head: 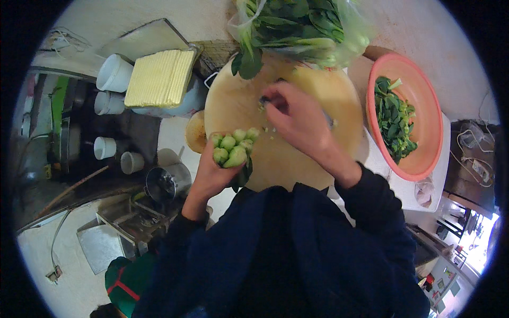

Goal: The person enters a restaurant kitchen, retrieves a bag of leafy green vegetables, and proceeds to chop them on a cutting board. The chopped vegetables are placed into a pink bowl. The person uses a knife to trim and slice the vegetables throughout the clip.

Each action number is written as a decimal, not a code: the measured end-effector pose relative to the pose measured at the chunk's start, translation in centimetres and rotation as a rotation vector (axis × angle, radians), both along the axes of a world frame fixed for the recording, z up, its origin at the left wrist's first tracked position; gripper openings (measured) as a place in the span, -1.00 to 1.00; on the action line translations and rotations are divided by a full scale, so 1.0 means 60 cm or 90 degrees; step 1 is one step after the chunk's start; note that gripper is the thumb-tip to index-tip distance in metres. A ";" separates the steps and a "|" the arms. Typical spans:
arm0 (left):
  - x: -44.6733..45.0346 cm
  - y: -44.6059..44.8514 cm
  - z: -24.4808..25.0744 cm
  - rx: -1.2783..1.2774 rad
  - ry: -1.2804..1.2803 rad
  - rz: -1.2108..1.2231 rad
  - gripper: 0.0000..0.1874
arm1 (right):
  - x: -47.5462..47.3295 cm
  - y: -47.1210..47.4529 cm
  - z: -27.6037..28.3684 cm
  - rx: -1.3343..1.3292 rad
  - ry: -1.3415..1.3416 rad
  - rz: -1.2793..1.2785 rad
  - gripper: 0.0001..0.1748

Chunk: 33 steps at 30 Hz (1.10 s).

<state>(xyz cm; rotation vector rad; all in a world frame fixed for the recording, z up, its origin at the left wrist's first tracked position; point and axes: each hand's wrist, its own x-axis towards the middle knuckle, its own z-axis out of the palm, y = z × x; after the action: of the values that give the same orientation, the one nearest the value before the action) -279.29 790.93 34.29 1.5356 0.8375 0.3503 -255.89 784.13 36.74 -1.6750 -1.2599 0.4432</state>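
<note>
My left hand (212,169) grips a bunch of green leafy vegetables (234,149), probably bok choy, by the stalks. Their pale, rounded bases face up and dark leaves hang below. My right hand (296,117) is over a round wooden cutting board (278,167), fingers curled. At its fingertips is a small dark thing with pale bits, too blurred to name; whether it is held is unclear. A greyish edge, maybe a blade, shows beside the wrist, mostly hidden. Small green scraps (271,131) lie on the board. More leafy greens (298,33) in a clear plastic bag rest at its far edge.
A pink plastic basin (427,119) with cut greens (393,119) stands at right on a white surface. At left are a stack of yellow ridged sheets (159,79), white buckets (113,73) and a metal pot (169,181). Another person (127,284) in green is at lower left.
</note>
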 end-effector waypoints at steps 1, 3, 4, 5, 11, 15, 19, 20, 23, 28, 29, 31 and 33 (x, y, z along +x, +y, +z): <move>-0.001 0.005 0.001 0.001 -0.017 0.028 -0.32 | 0.005 0.032 0.009 0.090 -0.096 0.007 -0.71; -0.002 0.012 0.002 -0.001 -0.049 0.067 -0.34 | 0.015 0.105 0.027 0.105 -0.349 -0.061 -0.65; -0.003 0.015 0.001 -0.002 -0.067 0.079 -0.34 | 0.022 0.150 0.035 -0.005 -0.378 -0.091 -0.58; -0.003 0.017 0.000 -0.002 -0.086 0.091 -0.35 | 0.035 0.189 0.043 -0.006 -0.434 -0.124 -0.52; -0.006 0.016 -0.014 -0.041 -0.112 0.132 -0.31 | 0.070 0.251 0.038 -0.225 -0.537 -0.151 -0.45; -0.005 0.023 -0.020 -0.035 -0.129 0.154 -0.31 | 0.110 0.165 0.084 0.007 -0.373 -0.124 -0.34; 0.013 0.034 -0.016 -0.058 -0.177 0.164 -0.31 | 0.093 0.047 0.128 -0.064 -0.191 -0.129 -0.28; 0.018 0.035 -0.014 -0.064 -0.195 0.164 -0.31 | 0.082 0.016 0.131 -0.077 -0.135 -0.108 -0.29; 0.033 0.034 -0.005 -0.066 -0.216 0.134 -0.32 | 0.031 -0.049 0.104 -0.137 -0.011 -0.073 -0.41; 0.047 0.013 0.014 -0.037 -0.214 0.076 -0.31 | -0.029 -0.090 0.046 -0.043 0.042 -0.008 -0.43; 0.049 0.007 0.016 -0.035 -0.204 0.074 -0.30 | -0.036 -0.093 0.039 -0.031 0.053 -0.002 -0.43; 0.052 -0.002 0.020 -0.028 -0.195 0.071 -0.27 | -0.046 -0.099 0.030 -0.038 0.104 0.017 -0.43; 0.052 -0.008 0.023 -0.024 -0.198 0.051 -0.20 | -0.057 -0.099 0.020 -0.043 0.157 0.021 -0.42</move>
<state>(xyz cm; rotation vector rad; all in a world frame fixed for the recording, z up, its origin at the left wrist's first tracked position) -276.17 790.46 35.69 1.3714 0.6574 0.6115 -259.31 778.20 37.97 -1.6014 -1.1023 0.6979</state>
